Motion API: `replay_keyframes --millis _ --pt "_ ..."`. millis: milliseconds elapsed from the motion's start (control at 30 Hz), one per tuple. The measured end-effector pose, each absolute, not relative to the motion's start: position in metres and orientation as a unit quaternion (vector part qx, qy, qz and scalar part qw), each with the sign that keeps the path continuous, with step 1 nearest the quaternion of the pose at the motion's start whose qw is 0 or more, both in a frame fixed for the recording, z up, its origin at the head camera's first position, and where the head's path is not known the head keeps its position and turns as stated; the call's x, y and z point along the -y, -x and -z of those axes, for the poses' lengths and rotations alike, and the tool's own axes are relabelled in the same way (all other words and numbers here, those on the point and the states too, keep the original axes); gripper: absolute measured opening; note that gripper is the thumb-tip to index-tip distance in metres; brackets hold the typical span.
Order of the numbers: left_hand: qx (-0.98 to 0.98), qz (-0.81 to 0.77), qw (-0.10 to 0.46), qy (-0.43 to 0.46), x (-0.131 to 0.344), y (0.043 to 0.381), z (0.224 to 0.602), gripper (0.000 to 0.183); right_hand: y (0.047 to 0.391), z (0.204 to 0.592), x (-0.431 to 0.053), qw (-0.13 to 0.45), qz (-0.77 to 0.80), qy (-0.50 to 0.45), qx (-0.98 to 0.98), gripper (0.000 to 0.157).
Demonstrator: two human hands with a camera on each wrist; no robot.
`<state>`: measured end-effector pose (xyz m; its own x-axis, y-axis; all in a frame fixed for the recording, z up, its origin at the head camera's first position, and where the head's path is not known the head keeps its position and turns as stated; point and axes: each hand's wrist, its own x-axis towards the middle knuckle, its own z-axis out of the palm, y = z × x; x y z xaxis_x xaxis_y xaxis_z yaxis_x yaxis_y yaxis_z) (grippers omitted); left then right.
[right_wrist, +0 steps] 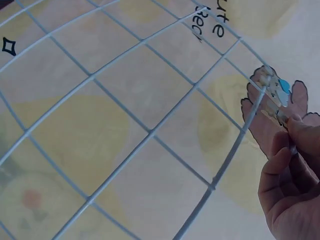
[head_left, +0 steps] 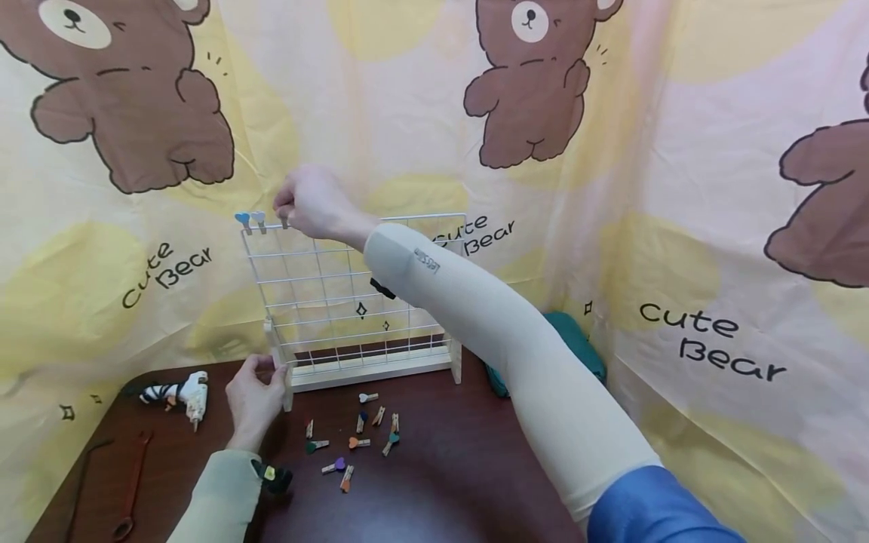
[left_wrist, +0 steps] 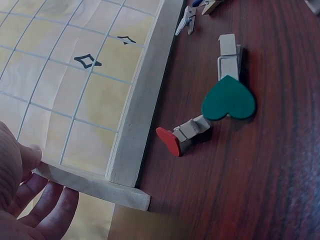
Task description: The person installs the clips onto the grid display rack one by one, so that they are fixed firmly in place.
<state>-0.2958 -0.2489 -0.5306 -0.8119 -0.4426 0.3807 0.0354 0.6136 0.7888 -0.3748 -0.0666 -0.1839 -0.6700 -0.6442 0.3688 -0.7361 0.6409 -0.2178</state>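
A white wire grid rack (head_left: 322,280) stands in a pale wooden base (head_left: 370,372). At its upper left corner my right hand (head_left: 315,205) pinches a small wooden clothespin (right_wrist: 281,119) at the top wire; my fingers hide its decorated end. Two heart clothespins, one blue (head_left: 243,219) and one pale (head_left: 258,219), sit on the wire beside it. My left hand (head_left: 256,394) grips the base's left wooden upright (left_wrist: 95,185), thumb on one side and fingers on the other. Near that side lie a green heart clothespin (left_wrist: 229,99) and a red one (left_wrist: 170,141).
Several more heart clothespins, such as an orange one (head_left: 358,443) and a purple one (head_left: 334,466), are scattered before the rack. A glue gun (head_left: 193,394), a red wrench (head_left: 136,479) and a dark thin rod (head_left: 81,483) lie left. A green case (head_left: 577,343) lies behind my right arm.
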Motion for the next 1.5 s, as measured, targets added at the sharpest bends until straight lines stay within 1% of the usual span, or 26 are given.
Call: replay_keyframes --millis 200,267,367,400,500,533,600,667,733,833,1000,1067,1167,1267,1367,1500 --pt "0.851 0.418 0.297 -0.111 0.249 0.296 0.530 0.018 0.380 0.184 0.077 0.092 -0.172 -0.369 0.909 0.036" --pt "0.851 0.417 0.299 -0.109 0.249 0.296 0.530 0.018 0.381 0.185 0.077 0.091 -0.165 -0.368 0.910 0.033" --pt "0.852 0.414 0.300 -0.110 0.249 0.296 0.530 0.018 0.380 0.188 0.072 0.097 -0.161 -0.380 0.906 0.019" --pt "0.853 0.413 0.300 -0.109 0.249 0.297 0.531 0.018 0.379 0.190 0.069 0.102 -0.165 -0.384 0.903 0.020" --pt "0.855 0.411 0.295 -0.113 0.249 0.297 0.532 0.019 0.374 0.197 0.054 0.122 -0.192 -0.394 0.890 0.039" --pt "0.855 0.411 0.294 -0.112 0.248 0.297 0.532 0.019 0.372 0.201 0.047 0.135 -0.206 -0.397 0.884 0.043" --pt "0.855 0.413 0.293 -0.111 0.247 0.297 0.532 0.019 0.367 0.210 0.033 0.166 -0.228 -0.405 0.870 0.039" --pt "0.855 0.415 0.290 -0.112 0.247 0.297 0.532 0.019 0.361 0.220 0.018 0.176 -0.243 -0.408 0.862 0.035" --pt "0.854 0.416 0.291 -0.112 0.246 0.296 0.531 0.019 0.355 0.235 0.003 0.172 -0.245 -0.413 0.860 0.031" --pt "0.855 0.415 0.289 -0.117 0.246 0.296 0.531 0.019 0.347 0.267 -0.015 0.133 -0.230 -0.416 0.870 0.027" --pt "0.856 0.413 0.290 -0.116 0.246 0.295 0.532 0.019 0.334 0.343 -0.044 0.070 -0.213 -0.457 0.861 0.019" --pt "0.856 0.413 0.290 -0.114 0.247 0.295 0.533 0.019 0.329 0.376 -0.055 0.037 -0.205 -0.471 0.857 0.015" --pt "0.857 0.413 0.289 -0.111 0.247 0.296 0.534 0.020 0.321 0.424 -0.070 -0.012 -0.190 -0.480 0.856 0.012" --pt "0.856 0.414 0.290 -0.111 0.247 0.296 0.535 0.020 0.312 0.462 -0.080 -0.053 -0.168 -0.487 0.855 0.011" --pt "0.856 0.414 0.288 -0.114 0.248 0.297 0.534 0.020 0.303 0.490 -0.083 -0.059 -0.126 -0.511 0.848 0.014" --pt "0.859 0.412 0.283 -0.115 0.249 0.297 0.533 0.021 0.296 0.509 -0.078 -0.049 -0.067 -0.536 0.840 0.017"
